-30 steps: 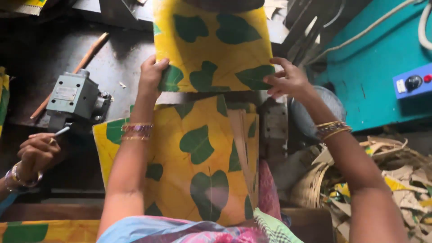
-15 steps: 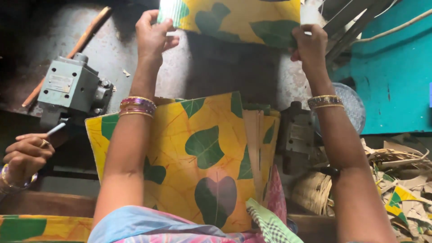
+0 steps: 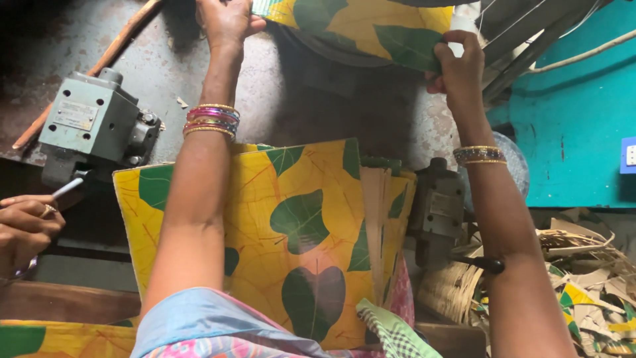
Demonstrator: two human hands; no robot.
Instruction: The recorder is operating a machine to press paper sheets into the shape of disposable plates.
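The left hand (image 3: 225, 23) is closed on the left edge of a yellow sheet printed with green leaf shapes (image 3: 361, 26), which sits at 12 o'clock in the head view, over the grey metal machine bed (image 3: 291, 99). The right hand (image 3: 457, 63) pinches the same sheet at its right edge, at 1 o'clock. A stack of matching yellow leaf-printed sheets (image 3: 291, 232) stands at 6 o'clock, between the forearms. A grey metal valve block (image 3: 89, 126) sits at 9 o'clock. Another person's hand (image 3: 26, 225), at 8 o'clock, holds a thin white stick (image 3: 66, 189).
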